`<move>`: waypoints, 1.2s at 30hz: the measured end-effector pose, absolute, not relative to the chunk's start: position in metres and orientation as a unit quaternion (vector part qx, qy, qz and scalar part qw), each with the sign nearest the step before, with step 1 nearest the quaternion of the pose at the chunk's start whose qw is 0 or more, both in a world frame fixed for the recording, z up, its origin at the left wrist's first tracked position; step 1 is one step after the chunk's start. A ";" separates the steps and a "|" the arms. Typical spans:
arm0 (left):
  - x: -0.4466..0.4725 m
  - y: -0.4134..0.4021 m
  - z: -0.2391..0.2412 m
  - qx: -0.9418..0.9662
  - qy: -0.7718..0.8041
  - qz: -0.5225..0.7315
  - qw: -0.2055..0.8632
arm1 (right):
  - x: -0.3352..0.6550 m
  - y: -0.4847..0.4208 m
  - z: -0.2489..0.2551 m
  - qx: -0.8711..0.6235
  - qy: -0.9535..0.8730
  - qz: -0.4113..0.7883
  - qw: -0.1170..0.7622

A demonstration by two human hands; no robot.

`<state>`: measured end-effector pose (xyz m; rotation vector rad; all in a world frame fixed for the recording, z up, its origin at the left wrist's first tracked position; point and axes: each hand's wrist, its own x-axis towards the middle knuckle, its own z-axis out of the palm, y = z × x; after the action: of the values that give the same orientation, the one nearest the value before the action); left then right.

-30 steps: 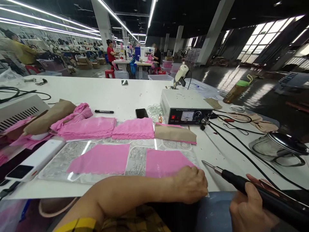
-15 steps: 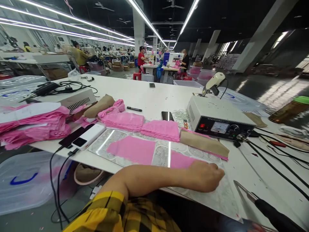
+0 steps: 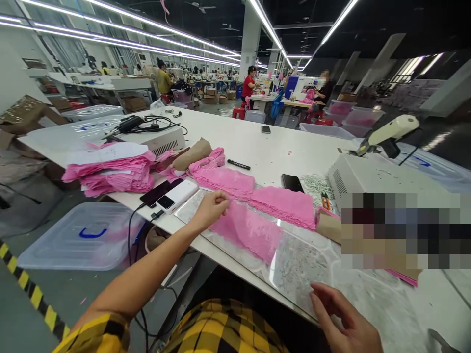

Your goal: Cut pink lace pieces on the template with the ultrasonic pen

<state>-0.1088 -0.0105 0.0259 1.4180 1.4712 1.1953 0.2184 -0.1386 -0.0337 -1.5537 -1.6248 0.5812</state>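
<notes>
— Pink lace piece (image 3: pixel 250 230) lies flat on the clear patterned mat (image 3: pixel 305 264), which sits along the near edge of the white table (image 3: pixel 257 142). Who has it?

— Left hand (image 3: pixel 211 208). Fingers bunched, pinching the far-left corner of the lace piece, right at the left end of the mat.

— And the right hand (image 3: pixel 346 321)?

— Open, fingers loosely spread, fingertips resting at the near edge of the mat. Holding nothing.

— What crowds the mat?

— Behind it, touching its far edge, two pink fabric stacks (image 3: pixel 257 193). Left of it, a white power bank (image 3: pixel 176 196) beside a dark phone (image 3: pixel 160 192). Right of it, a white machine box (image 3: pixel 382 179), front blurred out.

— Open room?

— Mat surface between the lace piece and the right hand is bare. Beyond the stacks, a black marker (image 3: pixel 238 164) and another phone (image 3: pixel 292 182), then broad white table top. Below the table edge, left of the mat, a clear plastic bin lid (image 3: pixel 84 235) on the floor.
</notes>
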 end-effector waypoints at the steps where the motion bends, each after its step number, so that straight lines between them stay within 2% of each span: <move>1: -0.121 -0.018 0.018 0.535 0.586 0.471 0.385 | 0.210 -0.129 -0.032 -0.587 -0.670 0.220 0.398; 6: -0.150 -0.040 -0.008 0.477 0.617 0.470 0.414 | 0.175 -0.092 -0.022 -0.504 -0.742 0.180 0.404; 11: -0.149 -0.042 -0.011 0.486 0.616 0.455 0.422 | 0.158 -0.070 -0.014 -0.478 -0.785 0.177 0.351; 18: -0.155 -0.042 -0.012 0.548 0.638 0.409 0.353 | 0.148 -0.067 -0.022 -0.452 -0.841 0.122 0.272; 26: -0.165 -0.050 -0.009 0.637 0.669 0.326 0.202 | 0.146 -0.067 -0.028 -0.404 -0.858 0.070 0.309; 36: -0.194 -0.060 -0.006 0.728 0.610 0.252 0.184 | 0.145 -0.059 -0.033 -0.350 -0.869 0.030 0.349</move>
<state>-0.1937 -0.0604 -0.0056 2.0536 1.7192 0.7110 0.1446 -0.0592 -0.0332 -0.9082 -2.2518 0.0784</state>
